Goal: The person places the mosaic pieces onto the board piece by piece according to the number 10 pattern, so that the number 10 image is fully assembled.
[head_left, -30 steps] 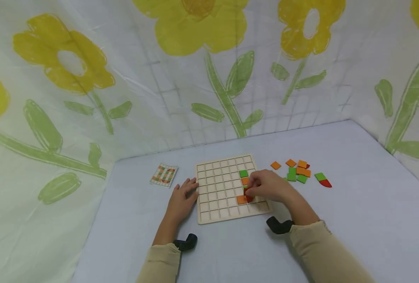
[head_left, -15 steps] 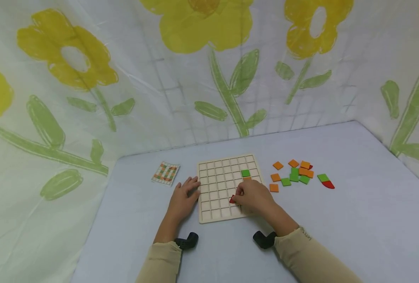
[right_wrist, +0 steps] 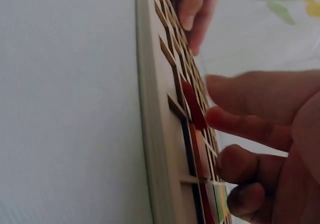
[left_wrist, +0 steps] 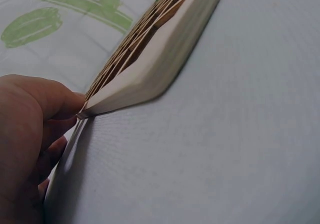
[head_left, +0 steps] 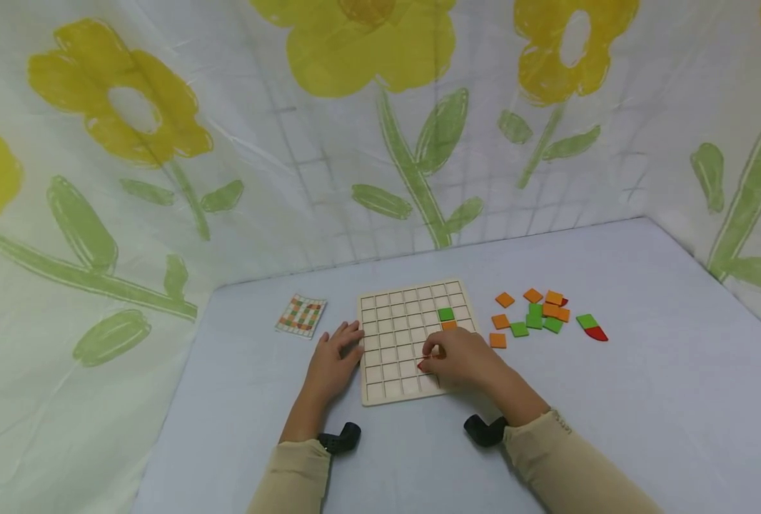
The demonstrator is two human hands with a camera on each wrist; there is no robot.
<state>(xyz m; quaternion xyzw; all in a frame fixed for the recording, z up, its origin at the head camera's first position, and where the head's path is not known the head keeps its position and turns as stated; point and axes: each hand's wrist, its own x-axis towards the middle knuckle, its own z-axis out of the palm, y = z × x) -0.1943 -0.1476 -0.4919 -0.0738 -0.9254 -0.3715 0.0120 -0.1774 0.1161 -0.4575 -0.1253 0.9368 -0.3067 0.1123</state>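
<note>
Pinching a red tile [head_left: 422,364], right hand [head_left: 467,360] hovers over the board's [head_left: 393,335] near cells.

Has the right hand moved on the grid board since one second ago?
Yes. The right hand has shifted left along the grid board, away from the loose tiles, with the red tile.

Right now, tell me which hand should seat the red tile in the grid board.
Right. The right hand already pinches the red tile over a cell; the left hand only steadies the grid board at its left edge.
</note>
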